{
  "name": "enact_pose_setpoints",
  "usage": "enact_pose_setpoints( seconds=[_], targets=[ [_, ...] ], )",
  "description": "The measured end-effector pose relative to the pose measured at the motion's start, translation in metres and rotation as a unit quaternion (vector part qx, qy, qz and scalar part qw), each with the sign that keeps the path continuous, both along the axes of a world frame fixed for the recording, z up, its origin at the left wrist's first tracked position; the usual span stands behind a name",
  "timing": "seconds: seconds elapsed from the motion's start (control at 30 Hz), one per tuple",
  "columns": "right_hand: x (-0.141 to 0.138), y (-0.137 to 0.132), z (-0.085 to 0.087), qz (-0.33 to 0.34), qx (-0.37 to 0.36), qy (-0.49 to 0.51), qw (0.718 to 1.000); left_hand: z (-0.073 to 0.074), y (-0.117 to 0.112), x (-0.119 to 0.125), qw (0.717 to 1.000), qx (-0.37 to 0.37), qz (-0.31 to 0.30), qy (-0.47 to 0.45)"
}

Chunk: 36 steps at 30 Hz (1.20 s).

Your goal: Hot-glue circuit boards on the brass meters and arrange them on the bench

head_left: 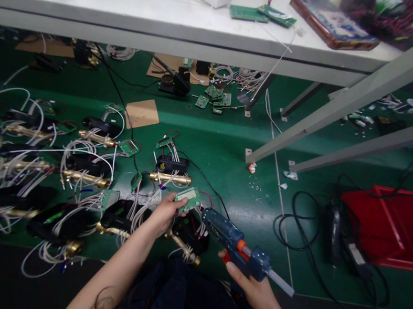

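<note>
No lettering can be read. The pale label (355, 252) on the black box (363, 269) (just a small patch) is too blurred

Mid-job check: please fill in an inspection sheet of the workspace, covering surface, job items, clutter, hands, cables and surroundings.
Surface: green worktop, with small pale scraps near a shelf leg.
Job items: circuit board held up; glue gun with its nozzle at the board's right side, contact unclear.
Clutter: brass fittings with black housings and white wires crowd the left; cardboard piece and loose boards lie farther back.
Hands: left hand grips the circuit board; right hand grips the glue gun's handle.
Cables: black cable loops at right.
Surroundings: white shelf above; red bin at right.
</note>
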State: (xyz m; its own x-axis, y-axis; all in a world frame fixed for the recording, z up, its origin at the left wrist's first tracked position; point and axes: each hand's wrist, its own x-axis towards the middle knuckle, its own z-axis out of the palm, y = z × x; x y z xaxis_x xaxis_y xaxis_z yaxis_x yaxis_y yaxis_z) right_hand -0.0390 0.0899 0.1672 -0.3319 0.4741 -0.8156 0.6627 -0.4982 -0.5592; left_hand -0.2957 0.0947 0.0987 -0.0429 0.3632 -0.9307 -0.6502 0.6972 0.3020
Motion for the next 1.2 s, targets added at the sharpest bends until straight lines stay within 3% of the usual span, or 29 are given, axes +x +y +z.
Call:
enact_pose_setpoints(
  seconds=[0.13,0.7,0.97,1.07,1.2],
  targets=[
    [-0.005,0.004,0.001,-0.027,0.033,-0.010,0.999,0.000,0.001,0.001,1.000,-0.002,0.003,0.001],
    [-0.010,0.011,0.003,-0.033,0.007,-0.036,0.999,-0.003,-0.002,-0.001,1.000,0.004,-0.005,0.004],
    [-0.006,0.009,-0.001,-0.046,0.032,-0.036,0.998,-0.001,-0.003,-0.002,1.000,0.006,-0.022,0.011],
    [-0.005,0.011,-0.002,-0.027,0.027,-0.032,0.999,-0.006,-0.004,-0.003,0.999,0.017,-0.038,0.019],
    [-0.005,0.023,0.000,-0.008,0.016,-0.020,1.000,-0.023,-0.003,-0.003,0.994,0.029,-0.092,0.054]
  ],
)
